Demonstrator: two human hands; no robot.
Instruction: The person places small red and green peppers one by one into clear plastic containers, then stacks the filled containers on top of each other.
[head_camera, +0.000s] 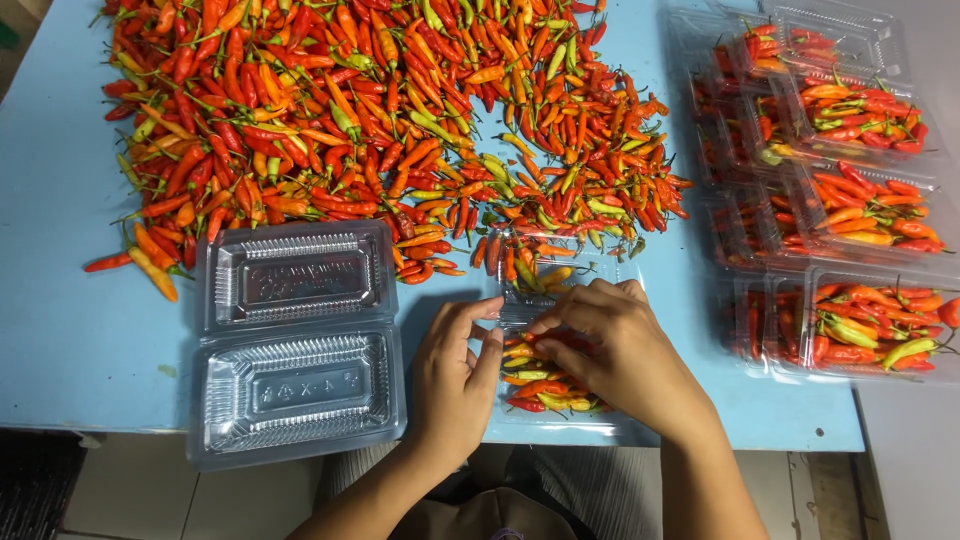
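both hands on the filled clear chili box (550, 385) between them, long axis left-right: left hand (455, 375) fingertips pinching its left edge, right hand (610, 345) pressing flat on top.

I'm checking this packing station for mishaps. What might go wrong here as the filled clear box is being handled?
1. Chillies poking over the rim of the filled clamshell box may get pinched or pushed out under the left hand and right hand.
2. This box sits at the table's near edge and could slide off.
3. The loose chilli pile lies right behind it, so strays may be knocked around.
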